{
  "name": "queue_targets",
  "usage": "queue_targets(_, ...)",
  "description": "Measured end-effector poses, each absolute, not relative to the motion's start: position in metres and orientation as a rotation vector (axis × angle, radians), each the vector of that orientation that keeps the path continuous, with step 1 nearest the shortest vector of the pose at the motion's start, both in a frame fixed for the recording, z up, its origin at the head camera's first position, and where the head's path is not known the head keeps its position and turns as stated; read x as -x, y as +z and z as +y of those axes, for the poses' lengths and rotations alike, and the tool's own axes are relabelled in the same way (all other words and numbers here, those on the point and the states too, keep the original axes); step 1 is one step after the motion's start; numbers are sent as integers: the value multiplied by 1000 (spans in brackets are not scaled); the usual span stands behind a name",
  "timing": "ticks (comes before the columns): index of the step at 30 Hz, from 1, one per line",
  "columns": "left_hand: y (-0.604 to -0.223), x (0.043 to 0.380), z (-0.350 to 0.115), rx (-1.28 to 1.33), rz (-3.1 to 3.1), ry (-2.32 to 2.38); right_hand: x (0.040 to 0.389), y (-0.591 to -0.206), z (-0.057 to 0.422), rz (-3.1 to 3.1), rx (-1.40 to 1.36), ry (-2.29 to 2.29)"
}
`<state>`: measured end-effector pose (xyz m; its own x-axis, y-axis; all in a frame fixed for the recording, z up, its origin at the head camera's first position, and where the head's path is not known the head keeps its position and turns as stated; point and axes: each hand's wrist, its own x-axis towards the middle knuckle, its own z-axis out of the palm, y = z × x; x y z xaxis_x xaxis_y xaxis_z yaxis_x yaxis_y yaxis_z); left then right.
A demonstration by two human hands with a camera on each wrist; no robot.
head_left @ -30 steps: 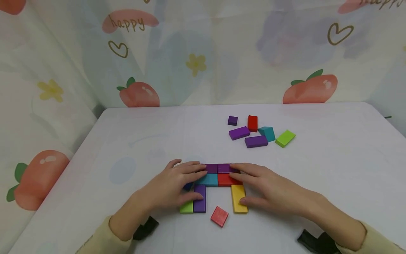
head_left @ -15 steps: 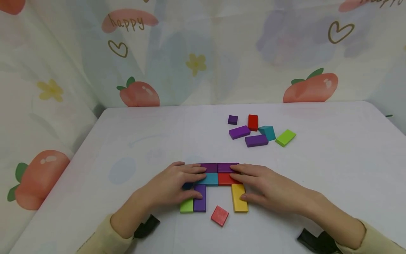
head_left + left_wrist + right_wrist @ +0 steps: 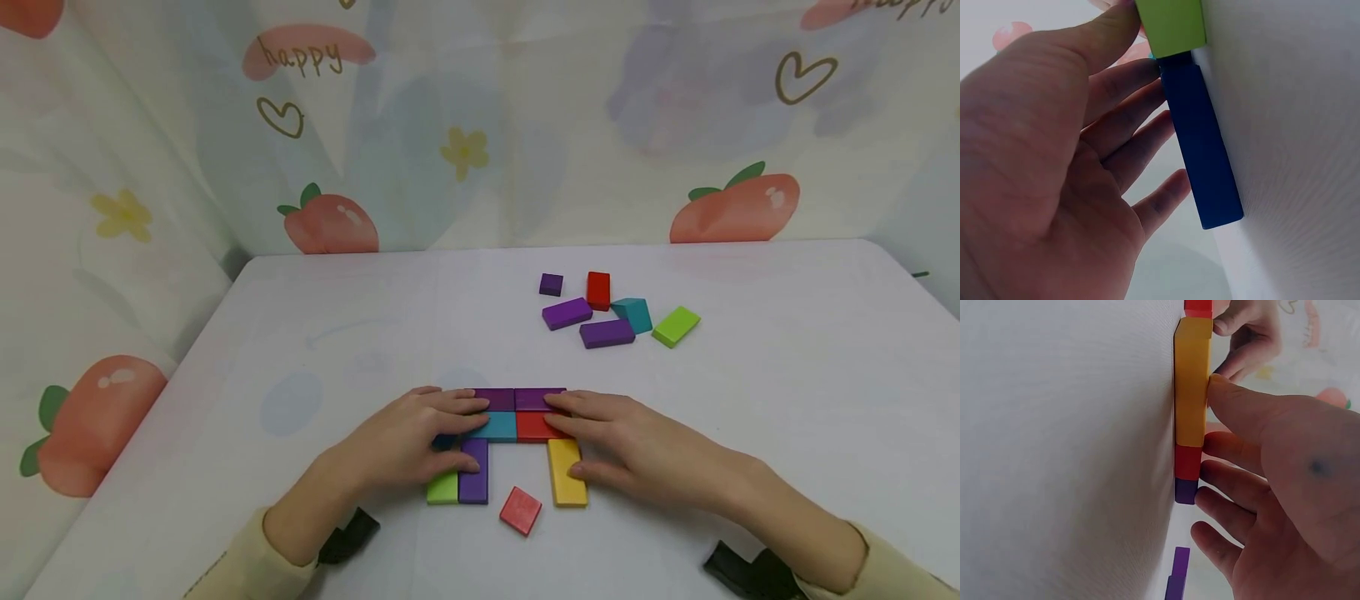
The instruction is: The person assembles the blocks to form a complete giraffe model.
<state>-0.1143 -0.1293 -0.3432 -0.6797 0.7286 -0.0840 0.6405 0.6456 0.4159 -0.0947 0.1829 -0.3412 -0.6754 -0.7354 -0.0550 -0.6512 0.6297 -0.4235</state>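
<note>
Flat wooden blocks lie joined on the table: two purple blocks (image 3: 495, 401) along the far row, then a teal block (image 3: 501, 427) beside a red block (image 3: 531, 427). A violet block (image 3: 474, 487) and a green block (image 3: 442, 490) form the left leg, a yellow block (image 3: 567, 487) the right. My left hand (image 3: 397, 437) rests its fingers on the left part, thumb on the violet block, mostly covering a dark blue block (image 3: 1200, 144). My right hand (image 3: 645, 446) touches the purple and red blocks with its fingertips, its thumb at the yellow block.
A pinkish-red square block (image 3: 521, 511) lies between the legs, nearer me. Farther back are several loose blocks: a small dark purple block (image 3: 551, 285), a red block (image 3: 598, 291), two purple blocks (image 3: 607, 333), a teal triangular block (image 3: 633, 315) and a lime green block (image 3: 677, 327).
The raised outer fingers of my left hand have come down a little onto the left part. My right hand has barely shifted, and the blocks lie as before.
</note>
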Motion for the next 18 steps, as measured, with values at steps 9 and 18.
queue_targets(9,-343,114,-129,-1113,2625,536,93,-341,182,2633,1117,-540)
queue_targets(18,-344,113,-131,-1176,2645,601,92,-341,182,2644,1115,-562)
